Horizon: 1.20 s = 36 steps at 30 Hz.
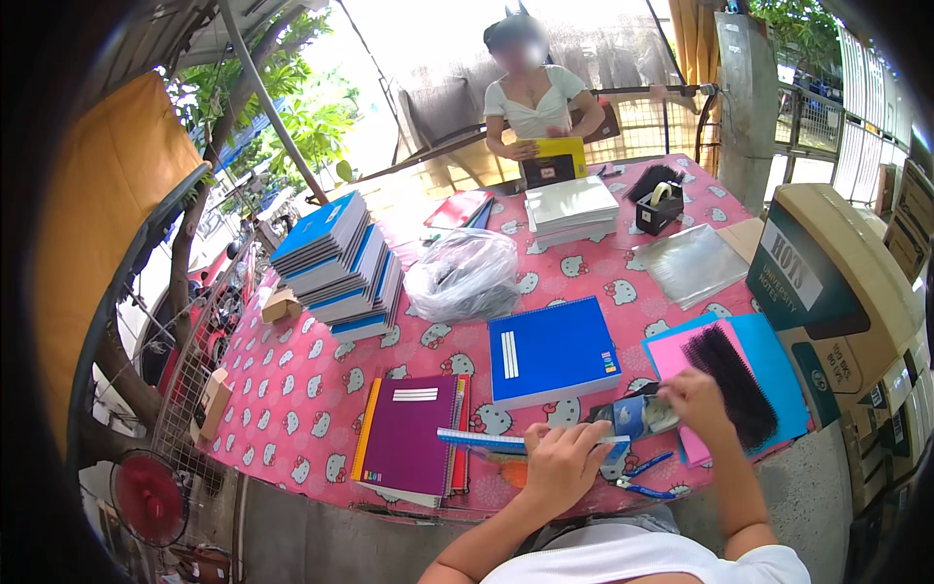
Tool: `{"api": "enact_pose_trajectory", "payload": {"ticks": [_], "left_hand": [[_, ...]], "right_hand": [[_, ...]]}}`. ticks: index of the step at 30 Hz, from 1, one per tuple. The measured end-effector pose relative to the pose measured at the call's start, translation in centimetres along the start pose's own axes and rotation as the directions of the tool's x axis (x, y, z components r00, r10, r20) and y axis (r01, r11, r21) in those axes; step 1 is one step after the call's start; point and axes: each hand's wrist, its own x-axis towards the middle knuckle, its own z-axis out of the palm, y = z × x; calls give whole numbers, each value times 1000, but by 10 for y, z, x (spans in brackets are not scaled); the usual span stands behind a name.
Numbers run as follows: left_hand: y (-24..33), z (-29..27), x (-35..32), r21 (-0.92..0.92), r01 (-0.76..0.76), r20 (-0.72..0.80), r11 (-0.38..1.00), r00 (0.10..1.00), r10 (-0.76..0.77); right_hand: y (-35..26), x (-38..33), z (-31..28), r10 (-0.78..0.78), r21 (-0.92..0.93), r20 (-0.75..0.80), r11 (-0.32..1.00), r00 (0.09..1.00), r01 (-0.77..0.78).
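Close to the table's front edge, my left hand (564, 469) grips a thin blue-edged notebook (477, 441), which stands nearly edge-on, so most of its face is hidden. Just to its right, my right hand (693, 397) is closed at the edge of a dark and blue printed sheet (632, 417); whether that sheet belongs to the notebook, I cannot tell. Blue-handled pliers (645, 477) lie below the right hand. A pile of black plastic binding coils (732, 384) rests on pink and blue cover sheets (671, 358). Beyond my hands sits a stack of blue notebooks (553, 350).
Purple notebooks (413, 428) lie at left, behind them tall blue notebook stacks (336, 263) and a plastic bag (462, 277). Clear sheets (693, 265), a tape dispenser (660, 206) and a large carton (827, 282) are at right. Across the table a person (540, 107) holds a yellow-and-black notebook.
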Motion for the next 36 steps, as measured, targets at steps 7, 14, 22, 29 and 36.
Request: {"api": "enact_pose_trajectory", "payload": {"ticks": [7, 14, 22, 29, 36], "left_hand": [[-4, 0, -2, -115, -75, -123, 990, 991, 61], [-4, -3, -4, -169, -87, -111, 982, 991, 69], [-9, 3, -4, -165, -79, -109, 983, 992, 62], [-9, -2, -7, -204, -78, -83, 976, 995, 62], [-8, -1, -8, -207, -71, -120, 976, 992, 47]], "right_hand": [[-74, -44, 4, -113, 397, 65, 914, 991, 78], [-84, -41, -1, 11, 413, 45, 910, 999, -29], [-76, -42, -4, 85, 535, 163, 830, 983, -160], [-59, -42, -2, -1, 619, 364, 748, 931, -241], [-77, -39, -15, 20, 522, 436, 809, 900, -270]]}}
